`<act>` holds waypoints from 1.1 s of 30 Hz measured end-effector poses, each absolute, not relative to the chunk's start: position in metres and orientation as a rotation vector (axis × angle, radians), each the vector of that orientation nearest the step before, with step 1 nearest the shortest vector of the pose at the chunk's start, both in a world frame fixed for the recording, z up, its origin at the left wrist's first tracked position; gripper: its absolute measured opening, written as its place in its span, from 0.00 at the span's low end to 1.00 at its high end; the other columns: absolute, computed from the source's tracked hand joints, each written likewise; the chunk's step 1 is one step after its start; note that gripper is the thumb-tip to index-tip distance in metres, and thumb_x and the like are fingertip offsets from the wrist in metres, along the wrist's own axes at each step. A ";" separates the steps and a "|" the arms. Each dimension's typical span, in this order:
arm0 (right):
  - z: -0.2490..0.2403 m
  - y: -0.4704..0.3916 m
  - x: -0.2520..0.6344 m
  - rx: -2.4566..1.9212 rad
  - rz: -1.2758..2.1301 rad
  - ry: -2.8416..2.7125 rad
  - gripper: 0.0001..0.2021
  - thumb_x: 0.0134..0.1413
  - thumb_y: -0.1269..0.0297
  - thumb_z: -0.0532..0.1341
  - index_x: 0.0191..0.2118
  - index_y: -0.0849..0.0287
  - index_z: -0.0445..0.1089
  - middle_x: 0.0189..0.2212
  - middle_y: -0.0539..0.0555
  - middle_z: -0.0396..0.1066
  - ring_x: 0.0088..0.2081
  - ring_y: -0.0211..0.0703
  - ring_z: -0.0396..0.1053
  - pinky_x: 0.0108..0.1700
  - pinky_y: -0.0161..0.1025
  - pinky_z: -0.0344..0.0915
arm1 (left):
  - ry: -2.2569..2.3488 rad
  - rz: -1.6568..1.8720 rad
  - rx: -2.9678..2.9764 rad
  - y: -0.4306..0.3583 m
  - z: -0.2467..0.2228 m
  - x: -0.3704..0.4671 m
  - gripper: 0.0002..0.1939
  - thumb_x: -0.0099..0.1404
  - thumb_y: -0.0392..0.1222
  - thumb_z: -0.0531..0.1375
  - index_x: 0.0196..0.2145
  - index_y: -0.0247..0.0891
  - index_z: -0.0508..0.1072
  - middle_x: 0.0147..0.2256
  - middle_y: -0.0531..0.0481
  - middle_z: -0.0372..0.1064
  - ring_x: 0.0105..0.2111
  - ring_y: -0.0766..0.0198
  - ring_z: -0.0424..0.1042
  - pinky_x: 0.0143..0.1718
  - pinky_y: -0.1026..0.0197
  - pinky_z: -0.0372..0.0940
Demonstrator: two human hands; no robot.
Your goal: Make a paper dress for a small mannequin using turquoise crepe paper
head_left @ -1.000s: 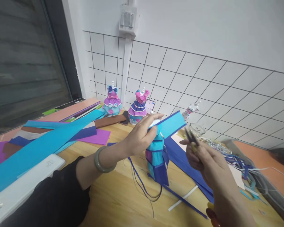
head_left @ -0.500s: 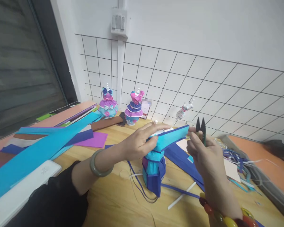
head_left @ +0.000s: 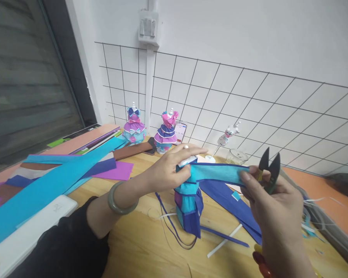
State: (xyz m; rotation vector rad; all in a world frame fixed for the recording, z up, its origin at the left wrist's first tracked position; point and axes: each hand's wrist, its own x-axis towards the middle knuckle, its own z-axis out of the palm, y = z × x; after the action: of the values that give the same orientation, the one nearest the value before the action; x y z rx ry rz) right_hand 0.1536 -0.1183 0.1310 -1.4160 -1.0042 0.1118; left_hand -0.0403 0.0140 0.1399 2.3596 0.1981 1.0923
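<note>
The little figure [head_left: 188,208] wears soft, wrinkly blue layers with dark blue edges. A flat, light blue strip [head_left: 217,172] with dark edges runs from its top, thin and cloth-like. The figure is under the left hand [head_left: 171,170], whose thumb presses its front while the fingers reach over its white top. The right hand [head_left: 269,208] pinches the strip's other end between thumb and finger. It also holds dark, pointy snips [head_left: 275,170], blades up and spread in a V. Below the pinch lie smooth, long dark blue sheets [head_left: 226,202], with a skinny white strip [head_left: 224,241] nearer the person. The left hand covers some of the figure's top, the right hand hides the snips' handles, and the bead bracelet [head_left: 261,262] is partly cut off
</note>
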 end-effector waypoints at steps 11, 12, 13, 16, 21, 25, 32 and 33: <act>0.143 -0.129 0.133 -1.502 0.011 -0.857 0.15 0.42 0.54 0.71 0.33 0.58 0.74 0.24 0.49 0.66 0.26 0.37 0.62 0.29 0.36 0.62 | 0.207 0.968 2.395 0.014 0.144 -0.046 0.08 0.64 0.33 0.52 0.37 0.37 0.70 0.53 0.41 0.64 0.56 0.56 0.63 0.54 0.52 0.61; 0.142 -0.128 0.135 -1.494 0.030 -0.871 0.15 0.43 0.54 0.71 0.34 0.58 0.75 0.23 0.48 0.65 0.25 0.36 0.61 0.28 0.36 0.61 | 0.218 0.971 2.382 0.015 0.144 -0.045 0.07 0.64 0.33 0.52 0.35 0.37 0.70 0.52 0.41 0.66 0.56 0.56 0.63 0.54 0.53 0.61; 0.140 -0.125 0.138 -1.464 0.058 -0.893 0.14 0.45 0.54 0.70 0.35 0.58 0.74 0.22 0.48 0.63 0.24 0.35 0.60 0.26 0.35 0.60 | 0.227 0.974 2.368 0.016 0.143 -0.044 0.07 0.65 0.34 0.51 0.34 0.37 0.69 0.51 0.42 0.67 0.56 0.56 0.63 0.53 0.53 0.61; 0.133 -0.114 0.152 -1.285 0.193 -0.978 0.15 0.57 0.50 0.59 0.36 0.59 0.73 0.17 0.44 0.51 0.19 0.34 0.51 0.20 0.34 0.50 | 0.258 0.991 2.313 0.019 0.140 -0.041 0.07 0.66 0.36 0.51 0.34 0.37 0.69 0.50 0.44 0.68 0.55 0.56 0.64 0.53 0.52 0.61; 0.118 -0.090 0.170 -1.532 0.367 -1.288 0.26 0.63 0.45 0.48 0.22 0.58 0.65 0.14 0.46 0.54 0.17 0.34 0.52 0.19 0.34 0.50 | 0.266 0.961 2.229 0.022 0.139 -0.040 0.08 0.67 0.37 0.51 0.39 0.38 0.70 0.52 0.46 0.68 0.51 0.59 0.65 0.54 0.53 0.60; 0.111 -0.082 0.163 -1.465 0.426 -1.564 0.17 0.61 0.49 0.55 0.41 0.57 0.71 0.31 0.53 0.72 0.34 0.42 0.69 0.35 0.36 0.65 | 0.267 0.928 2.163 0.021 0.141 -0.040 0.09 0.68 0.37 0.49 0.39 0.38 0.69 0.49 0.47 0.68 0.50 0.61 0.66 0.53 0.56 0.60; 0.106 -0.085 0.147 -1.426 0.505 -1.734 0.16 0.64 0.53 0.51 0.49 0.56 0.68 0.39 0.54 0.73 0.45 0.45 0.69 0.43 0.38 0.65 | 0.298 0.884 2.132 0.021 0.140 -0.041 0.12 0.69 0.40 0.47 0.42 0.38 0.69 0.47 0.47 0.68 0.48 0.60 0.66 0.53 0.55 0.60; 0.106 -0.084 0.146 -1.422 0.505 -1.739 0.16 0.65 0.53 0.51 0.49 0.56 0.67 0.39 0.54 0.73 0.45 0.45 0.69 0.43 0.38 0.65 | 0.296 0.882 2.126 0.021 0.140 -0.040 0.12 0.70 0.40 0.47 0.42 0.38 0.69 0.47 0.47 0.68 0.49 0.60 0.66 0.53 0.55 0.60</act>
State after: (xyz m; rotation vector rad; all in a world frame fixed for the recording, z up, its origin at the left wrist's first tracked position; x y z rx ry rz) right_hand 0.1459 -0.0844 0.1057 -1.4221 -1.7389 0.5051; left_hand -0.0405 0.0213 0.1398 2.1264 0.2958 0.8824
